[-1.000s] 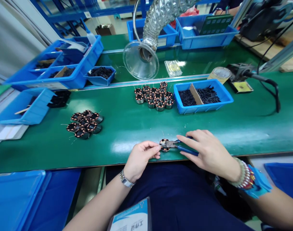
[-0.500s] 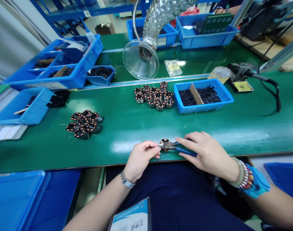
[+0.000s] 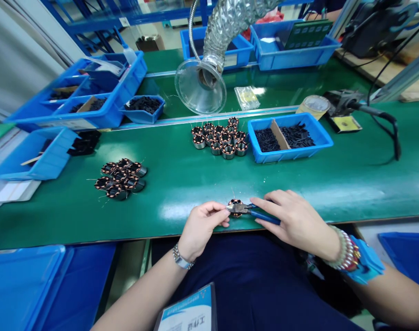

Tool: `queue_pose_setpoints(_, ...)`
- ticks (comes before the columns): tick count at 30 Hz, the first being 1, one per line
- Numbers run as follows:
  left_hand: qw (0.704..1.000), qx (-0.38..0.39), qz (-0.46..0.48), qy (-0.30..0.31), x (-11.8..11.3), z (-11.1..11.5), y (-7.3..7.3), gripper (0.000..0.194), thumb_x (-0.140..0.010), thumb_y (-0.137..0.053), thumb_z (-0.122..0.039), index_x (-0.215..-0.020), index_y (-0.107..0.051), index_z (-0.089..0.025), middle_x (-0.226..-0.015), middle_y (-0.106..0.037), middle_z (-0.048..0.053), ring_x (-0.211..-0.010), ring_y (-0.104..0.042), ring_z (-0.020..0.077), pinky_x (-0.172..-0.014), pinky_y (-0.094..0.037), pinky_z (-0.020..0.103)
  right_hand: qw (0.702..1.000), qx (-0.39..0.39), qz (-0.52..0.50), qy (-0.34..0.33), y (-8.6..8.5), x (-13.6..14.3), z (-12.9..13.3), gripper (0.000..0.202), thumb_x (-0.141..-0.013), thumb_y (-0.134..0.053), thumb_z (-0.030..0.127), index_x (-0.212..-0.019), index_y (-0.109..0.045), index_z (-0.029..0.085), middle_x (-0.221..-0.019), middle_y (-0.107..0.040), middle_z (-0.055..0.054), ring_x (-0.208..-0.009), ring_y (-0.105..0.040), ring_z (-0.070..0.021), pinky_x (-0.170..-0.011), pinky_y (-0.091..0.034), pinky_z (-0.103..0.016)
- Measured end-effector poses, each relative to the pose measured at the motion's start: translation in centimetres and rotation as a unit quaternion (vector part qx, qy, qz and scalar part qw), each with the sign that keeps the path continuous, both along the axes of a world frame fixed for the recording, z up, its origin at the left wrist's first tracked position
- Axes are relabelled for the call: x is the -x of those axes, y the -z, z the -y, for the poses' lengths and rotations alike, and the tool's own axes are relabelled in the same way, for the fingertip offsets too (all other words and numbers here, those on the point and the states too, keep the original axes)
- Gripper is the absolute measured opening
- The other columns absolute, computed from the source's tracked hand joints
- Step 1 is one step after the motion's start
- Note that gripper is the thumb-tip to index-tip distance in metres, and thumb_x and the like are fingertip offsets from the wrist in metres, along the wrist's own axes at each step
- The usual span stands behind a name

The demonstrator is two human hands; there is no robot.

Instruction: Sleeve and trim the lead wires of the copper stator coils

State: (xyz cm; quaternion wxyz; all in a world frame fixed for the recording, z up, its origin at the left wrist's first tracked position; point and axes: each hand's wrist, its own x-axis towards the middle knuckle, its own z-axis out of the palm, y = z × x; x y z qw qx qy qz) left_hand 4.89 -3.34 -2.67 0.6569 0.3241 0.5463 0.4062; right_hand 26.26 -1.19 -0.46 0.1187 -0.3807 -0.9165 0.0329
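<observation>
Near the front edge of the green table sits a single copper-wound motor core (image 3: pixel 235 202), with a thin wire sticking up from it. My right hand (image 3: pixel 289 218) grips blue-handled pliers (image 3: pixel 264 215), whose metal jaws lie across the core and point left. The thumb and forefinger of my left hand (image 3: pixel 204 224) are pinched together at the jaw tips; what they hold is too small to make out. Several similar cores (image 3: pixel 219 138) stand in a group farther back, and another group of cores (image 3: pixel 120 178) lies to the left.
A blue tray (image 3: pixel 292 154) of black tubing pieces stands behind my right hand. An extraction funnel (image 3: pixel 201 87) hangs over the table's back half. Blue bins (image 3: pixel 109 112) are at the back left. A soldering iron holder (image 3: pixel 343 103) and a tape roll (image 3: pixel 313 105) are at the right.
</observation>
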Motion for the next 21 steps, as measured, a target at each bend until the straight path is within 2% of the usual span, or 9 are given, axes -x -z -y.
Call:
queue_pose_setpoints(16, 1.000, -0.016, -0.012, 0.017, 0.0, 0.0, 0.1, 0.012, -0.069, -0.064, -0.024, -0.071, -0.060, -0.013, -0.063, -0.061, 0.000, -0.056, -0.056, 0.0083, -0.059, -0.048, 0.021, 1.000, -0.012, -0.018, 0.015, 0.7, 0.1, 0.3, 0.034, -0.084, -0.045, 0.035, -0.112, -0.052, 0.017, -0.088, -0.058, -0.009, -0.076, -0.051, -0.0169, -0.066, -0.039, -0.029)
queue_pose_setpoints(19, 0.992, -0.083, -0.087, 0.027, 0.4, 0.4, 0.0, 0.021, -0.071, -0.062, -0.027, -0.087, -0.056, -0.015, -0.076, -0.061, 0.002, -0.064, -0.058, 0.0104, -0.061, -0.049, 0.023, 0.998, -0.031, -0.020, 0.046, 0.5, -0.9, -0.1, 0.036, -0.083, -0.045, 0.036, -0.113, -0.051, 0.017, -0.091, -0.058, -0.009, -0.079, -0.051, -0.0170, -0.067, -0.038, -0.029)
queue_pose_setpoints(20, 0.980, -0.138, -0.144, 0.024, 0.6, 0.6, -0.1, 0.027, -0.070, -0.063, -0.027, -0.094, -0.054, -0.016, -0.080, -0.060, 0.003, -0.067, -0.057, 0.0111, -0.062, -0.049, 0.024, 0.998, -0.037, -0.006, 0.059, 0.3, -1.4, -0.4, 0.037, -0.083, -0.045, 0.037, -0.113, -0.051, 0.017, -0.091, -0.058, -0.008, -0.079, -0.051, -0.0173, -0.067, -0.037, -0.029)
queue_pose_setpoints(21, 0.955, -0.206, -0.214, 0.025, 0.9, 0.9, -0.1, 0.031, -0.070, -0.063, -0.026, -0.098, -0.053, -0.018, -0.081, -0.059, 0.003, -0.068, -0.057, 0.0115, -0.063, -0.048, 0.025, 0.996, -0.043, 0.017, 0.070, 0.1, -1.9, -0.6, 0.037, -0.082, -0.046, 0.038, -0.114, -0.051, 0.018, -0.091, -0.057, -0.008, -0.079, -0.051, -0.0179, -0.067, -0.037, -0.029)
